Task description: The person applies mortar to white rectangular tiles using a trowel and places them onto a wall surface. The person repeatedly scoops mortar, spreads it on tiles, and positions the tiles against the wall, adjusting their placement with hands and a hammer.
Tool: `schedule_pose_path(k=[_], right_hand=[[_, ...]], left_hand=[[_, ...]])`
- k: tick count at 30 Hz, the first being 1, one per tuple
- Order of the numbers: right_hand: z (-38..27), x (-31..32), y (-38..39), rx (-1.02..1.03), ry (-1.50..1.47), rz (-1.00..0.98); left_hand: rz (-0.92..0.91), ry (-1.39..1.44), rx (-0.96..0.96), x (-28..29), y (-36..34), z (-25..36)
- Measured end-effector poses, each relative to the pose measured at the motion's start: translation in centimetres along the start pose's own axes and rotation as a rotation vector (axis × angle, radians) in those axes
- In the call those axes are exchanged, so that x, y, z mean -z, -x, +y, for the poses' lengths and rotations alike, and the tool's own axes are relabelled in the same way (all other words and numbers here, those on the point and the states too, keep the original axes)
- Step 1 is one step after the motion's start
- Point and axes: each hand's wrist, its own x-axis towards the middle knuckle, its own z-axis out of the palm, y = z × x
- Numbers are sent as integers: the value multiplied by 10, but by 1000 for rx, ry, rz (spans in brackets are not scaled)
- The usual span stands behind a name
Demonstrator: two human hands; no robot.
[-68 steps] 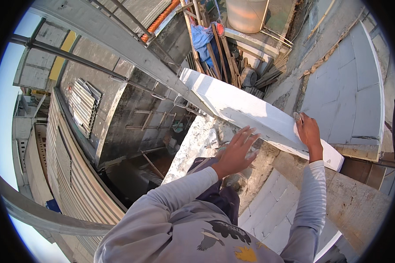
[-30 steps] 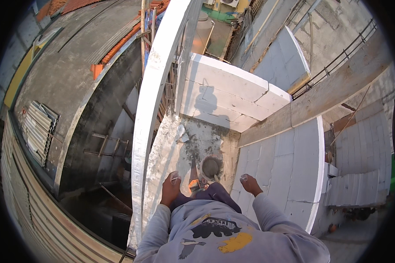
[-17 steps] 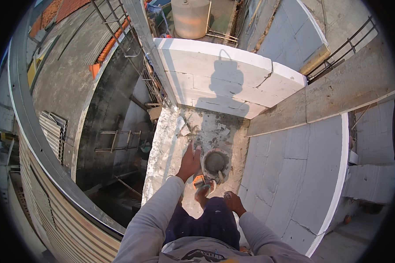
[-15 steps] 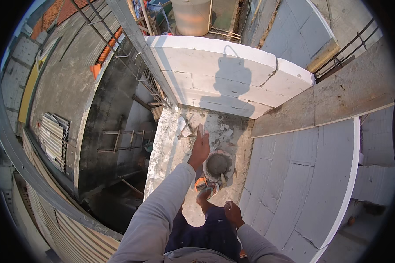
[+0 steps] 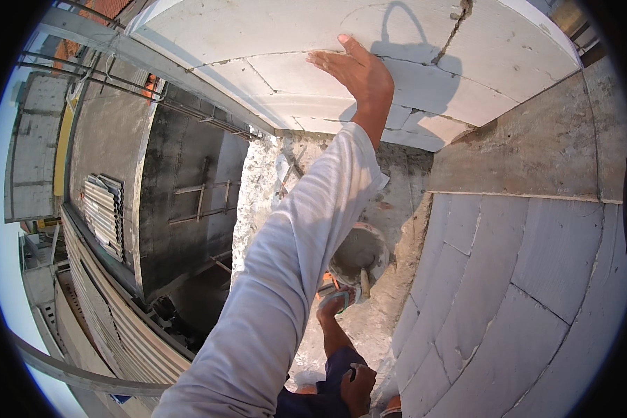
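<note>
The low wall of white rectangular blocks (image 5: 296, 76) stands across the far side of my view, at the end of a rough concrete ledge (image 5: 403, 226), with thin dark joints and a jagged crack in its right part. I have the person's left hand (image 5: 359, 73) in front of its face, near the middle, thumb raised and fingers (image 5: 333, 65) outstretched toward the left, released and gripping nothing; whether the palm presses on the blocks I cannot tell. A long light grey sleeve (image 5: 279, 265) slants up to it from the lower edge. The dark shadow of a head (image 5: 425, 59) falls on the blocks just right of the hand. Low in my view I see the right hand (image 5: 357, 390) beside a dark blue trouser leg (image 5: 332, 383), its fingers curled inward; I cannot make out whether they grip something. Between the hands, a round bucket of grey mortar (image 5: 384, 258) stands on the ledge, a pale-handled tool (image 5: 364, 284) at its near rim and a sandalled foot (image 5: 336, 301) just beside it. At the right, a flat grey concrete beam (image 5: 522, 150) meets the white wall's end, with large grey blocks (image 5: 498, 299) below it.
</note>
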Motion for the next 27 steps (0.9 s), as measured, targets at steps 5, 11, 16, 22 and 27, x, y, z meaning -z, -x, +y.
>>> schedule_pose_path(k=[5, 11, 16, 22, 27], right_hand=[[-9, 8, -7, 23, 45, -3], [-8, 5, -10, 94, 97, -36], [10, 0, -18, 179, 159, -81], [-11, -9, -46, 348, 346, -99], [-53, -17, -67, 349, 433, -28]], left_hand=[[-68, -140, -32, -6, 18, 2], [-411, -287, -260, 68, 49, -23], [-536, -357, 40, 229, 123, -61], [-507, -498, 449, 416, 244, -175], [-1098, -472, 619, 494, 257, -210]])
